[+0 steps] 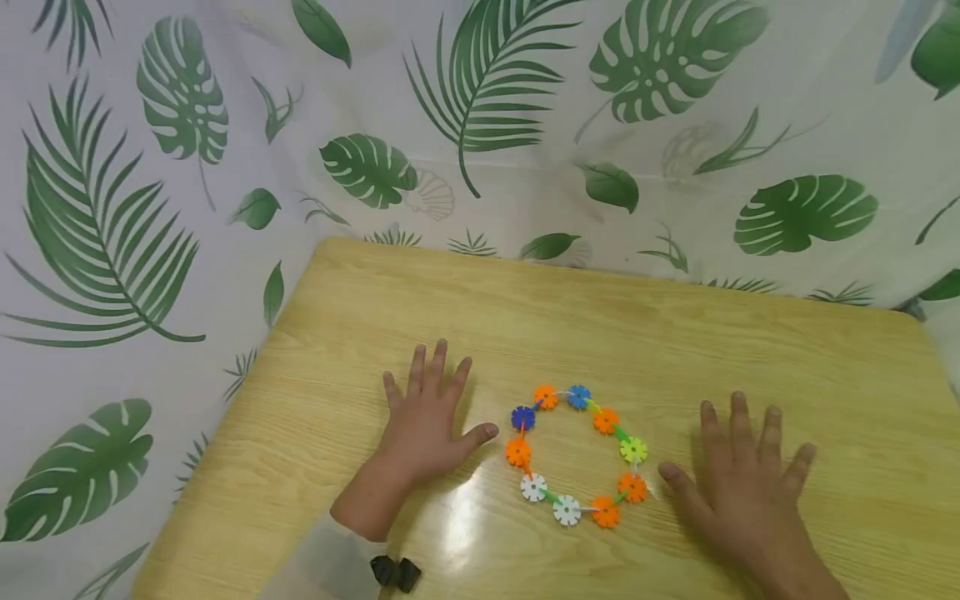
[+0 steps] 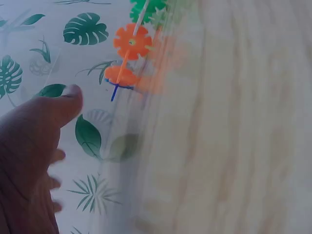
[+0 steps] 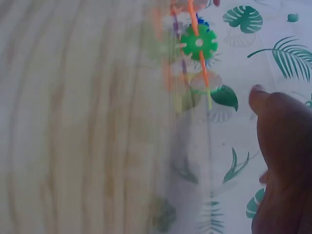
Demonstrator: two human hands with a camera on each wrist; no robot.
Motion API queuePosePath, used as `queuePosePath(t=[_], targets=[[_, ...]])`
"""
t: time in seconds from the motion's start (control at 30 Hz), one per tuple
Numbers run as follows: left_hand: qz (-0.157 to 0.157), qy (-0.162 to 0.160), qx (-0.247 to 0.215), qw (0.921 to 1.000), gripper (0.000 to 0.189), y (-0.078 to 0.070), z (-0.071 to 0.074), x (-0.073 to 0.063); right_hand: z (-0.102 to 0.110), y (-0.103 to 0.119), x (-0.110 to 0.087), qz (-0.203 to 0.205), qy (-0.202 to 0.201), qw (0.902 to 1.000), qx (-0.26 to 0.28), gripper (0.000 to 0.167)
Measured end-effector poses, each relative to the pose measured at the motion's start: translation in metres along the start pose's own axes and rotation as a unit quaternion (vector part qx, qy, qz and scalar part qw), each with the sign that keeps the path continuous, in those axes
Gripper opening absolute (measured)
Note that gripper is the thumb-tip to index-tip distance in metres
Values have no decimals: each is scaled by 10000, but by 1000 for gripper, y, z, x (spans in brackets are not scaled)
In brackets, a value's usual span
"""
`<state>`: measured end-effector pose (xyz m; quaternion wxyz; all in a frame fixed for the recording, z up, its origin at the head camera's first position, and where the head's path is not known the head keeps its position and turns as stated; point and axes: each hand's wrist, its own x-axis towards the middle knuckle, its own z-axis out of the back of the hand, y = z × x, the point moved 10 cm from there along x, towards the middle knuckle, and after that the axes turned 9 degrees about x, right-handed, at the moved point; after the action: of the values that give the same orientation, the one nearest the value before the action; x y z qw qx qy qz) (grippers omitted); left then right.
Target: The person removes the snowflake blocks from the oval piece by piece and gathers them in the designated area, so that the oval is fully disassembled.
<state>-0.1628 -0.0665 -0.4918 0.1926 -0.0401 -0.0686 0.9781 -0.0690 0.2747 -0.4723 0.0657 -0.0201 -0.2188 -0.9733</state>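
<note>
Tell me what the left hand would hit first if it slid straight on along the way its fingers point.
Nothing on the wood, as far as the head view shows. The left hand lies flat on the table, fingers pointing toward the far edge. The ring of snowflake pieces sits off to its thumb side. Past the edge hangs the leaf-print cloth.

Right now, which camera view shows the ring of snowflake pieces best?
The head view: the whole ring of snowflake pieces lies flat between both hands. The left wrist view shows only some orange pieces at the frame's top, and the right wrist view a blurred green one.
</note>
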Motion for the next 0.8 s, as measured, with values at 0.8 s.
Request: queuePosePath(t=[0.8], targets=[[-3091, -276, -680, 9482, 46, -128, -7, -25, -47, 107, -8, 2451, 418, 9680, 338, 31]])
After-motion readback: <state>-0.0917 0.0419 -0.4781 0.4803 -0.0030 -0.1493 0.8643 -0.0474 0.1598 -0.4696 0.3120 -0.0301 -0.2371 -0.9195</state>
